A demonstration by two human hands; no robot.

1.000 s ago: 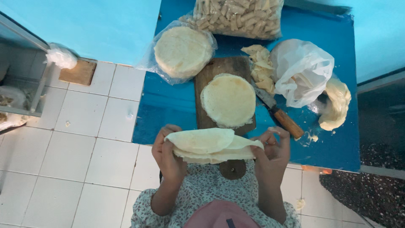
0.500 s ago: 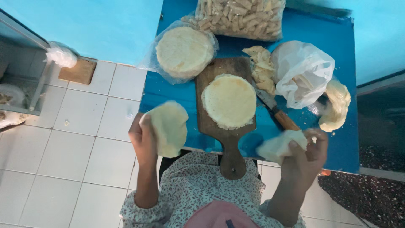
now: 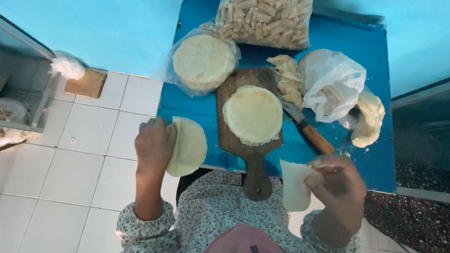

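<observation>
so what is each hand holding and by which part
The left hand grips a round pale flatbread stack by its left edge. The right hand pinches a single thin pale wrapper sheet by its right edge.

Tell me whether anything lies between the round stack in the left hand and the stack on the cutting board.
Nothing visible does. The left hand holds its wrapper stack just left of the cutting board; only bare blue table separates it from the board's stack.

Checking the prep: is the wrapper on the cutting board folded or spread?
Spread: the wrapper lies flat as a full round disc on the wooden cutting board.
</observation>
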